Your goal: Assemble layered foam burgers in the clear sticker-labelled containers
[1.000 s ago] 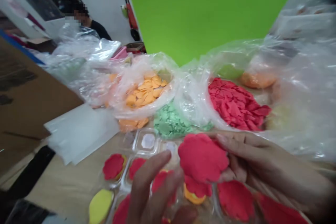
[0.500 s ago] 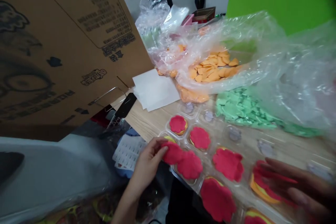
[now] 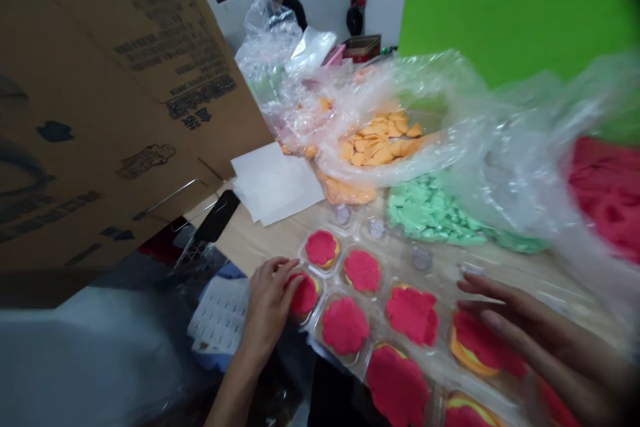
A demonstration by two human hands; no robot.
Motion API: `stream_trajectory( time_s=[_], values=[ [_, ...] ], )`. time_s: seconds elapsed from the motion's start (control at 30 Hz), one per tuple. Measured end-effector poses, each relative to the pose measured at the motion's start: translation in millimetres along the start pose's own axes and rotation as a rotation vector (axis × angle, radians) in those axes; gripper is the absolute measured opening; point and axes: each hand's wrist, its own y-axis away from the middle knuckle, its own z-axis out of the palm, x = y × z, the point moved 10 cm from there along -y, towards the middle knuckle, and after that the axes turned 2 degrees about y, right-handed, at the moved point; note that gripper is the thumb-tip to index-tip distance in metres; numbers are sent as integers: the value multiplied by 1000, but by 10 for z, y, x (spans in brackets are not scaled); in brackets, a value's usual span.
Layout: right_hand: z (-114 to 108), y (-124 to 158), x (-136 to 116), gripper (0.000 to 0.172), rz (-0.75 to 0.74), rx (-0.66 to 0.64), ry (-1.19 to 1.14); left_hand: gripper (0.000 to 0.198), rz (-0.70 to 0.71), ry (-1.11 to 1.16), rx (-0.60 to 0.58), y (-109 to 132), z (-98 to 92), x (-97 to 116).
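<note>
Background: a green panel is being seen beyond the table, and a person is being glimpsed by the far wall.

Table: a wooden table is being overhung on its left by a cardboard carton.

Bags: orange pieces and red pieces are being held in clear plastic bags, while green pieces are being piled beside them.

Tray: a clear plastic tray is being filled, with red discs being shown over orange or yellow layers in its cells.

Red disc: a red disc is being touched in the tray's nearest corner cell.

Left hand: a left hand is being curled against that disc's edge; whether the disc is gripped cannot be told.

Right hand: an open right hand is being held well apart, with its fingers spread just above the tray's nearer cells.
</note>
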Motion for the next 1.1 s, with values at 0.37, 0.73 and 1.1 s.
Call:
stream_trajectory(
  time_s=[0.37, 0.73, 1.1],
  values=[
    [-1503, -934, -522, 38, -348, 726, 395, 32, 752, 196, -183, -1090, 987, 3022],
    [-2159, -1305, 458, 32, 119, 624, 843, 21, 1028, -474, -343, -1734, 2153, 3080],
    [-1536, -1770, -528, 20, -257, 219, 957, 25, 971, -627, -635, -1601, 2572, 3407]
  ],
)
